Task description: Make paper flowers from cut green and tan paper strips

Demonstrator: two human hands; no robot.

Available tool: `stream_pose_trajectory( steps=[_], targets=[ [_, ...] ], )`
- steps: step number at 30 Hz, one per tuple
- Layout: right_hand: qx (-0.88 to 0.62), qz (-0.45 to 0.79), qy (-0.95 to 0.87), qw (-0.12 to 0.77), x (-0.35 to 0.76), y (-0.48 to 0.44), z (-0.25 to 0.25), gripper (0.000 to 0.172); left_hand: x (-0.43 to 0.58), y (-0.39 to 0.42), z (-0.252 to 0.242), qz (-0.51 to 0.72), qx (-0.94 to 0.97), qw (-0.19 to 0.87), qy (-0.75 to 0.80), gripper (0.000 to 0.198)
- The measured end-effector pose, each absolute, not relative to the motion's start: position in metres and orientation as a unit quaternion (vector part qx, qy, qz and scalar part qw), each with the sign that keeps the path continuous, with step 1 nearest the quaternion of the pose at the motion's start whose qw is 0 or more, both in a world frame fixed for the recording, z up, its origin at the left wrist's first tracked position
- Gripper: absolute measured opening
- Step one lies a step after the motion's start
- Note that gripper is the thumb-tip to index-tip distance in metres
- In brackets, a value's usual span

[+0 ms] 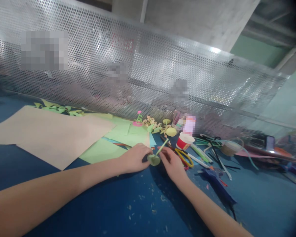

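Observation:
Between my two hands is a small green paper disc (153, 160) with a thin pale-green paper stem (162, 146) that slants up to the right. My left hand (136, 158) is closed, thumb and fingertips pinching the disc's left edge. From the other side my right hand (174, 166) reaches in with bent fingers, its fingertips against the stem. Just beyond the right hand lie yellow-handled scissors (185, 158), partly covered by it. A red and white paper cup (185, 141) stands behind them.
Large beige sheets (51, 135) and green sheets (106, 151) cover the left of the blue table (138, 204). A blue glue gun (218, 186) with its cord lies right. Paper flowers (138, 120) and several strips sit along the perforated metal screen (148, 72).

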State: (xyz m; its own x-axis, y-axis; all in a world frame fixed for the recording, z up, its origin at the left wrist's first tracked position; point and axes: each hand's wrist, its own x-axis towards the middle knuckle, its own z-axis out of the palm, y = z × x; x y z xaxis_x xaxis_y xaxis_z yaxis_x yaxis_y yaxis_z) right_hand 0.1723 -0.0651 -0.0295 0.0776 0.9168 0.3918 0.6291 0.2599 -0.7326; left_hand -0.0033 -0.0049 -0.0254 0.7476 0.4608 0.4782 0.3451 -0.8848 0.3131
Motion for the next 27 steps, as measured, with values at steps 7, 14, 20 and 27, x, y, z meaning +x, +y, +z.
stream_pose_trajectory(
  steps=[7, 14, 20, 27],
  targets=[
    [-0.577, 0.135, -0.691, 0.414, 0.1720, -0.0643, -0.0318, 0.022, -0.0027, -0.0050, -0.0289, 0.298, 0.926, 0.098, 0.211, 0.024],
    [-0.571, 0.081, -0.712, 0.401, 0.1702, -0.0654, -0.0284, 0.021, -0.0030, -0.0075, -0.0289, 0.307, 0.923, 0.072, 0.220, 0.027],
    [-0.577, 0.102, -0.702, 0.405, 0.1679, -0.0689, -0.0254, 0.025, -0.0040, -0.0091, -0.0262, 0.300, 0.925, 0.088, 0.218, 0.029],
    [-0.569, 0.110, -0.726, 0.370, 0.1664, -0.0698, -0.0262, 0.022, -0.0051, -0.0091, -0.0250, 0.302, 0.913, 0.116, 0.248, 0.024]
  ],
)
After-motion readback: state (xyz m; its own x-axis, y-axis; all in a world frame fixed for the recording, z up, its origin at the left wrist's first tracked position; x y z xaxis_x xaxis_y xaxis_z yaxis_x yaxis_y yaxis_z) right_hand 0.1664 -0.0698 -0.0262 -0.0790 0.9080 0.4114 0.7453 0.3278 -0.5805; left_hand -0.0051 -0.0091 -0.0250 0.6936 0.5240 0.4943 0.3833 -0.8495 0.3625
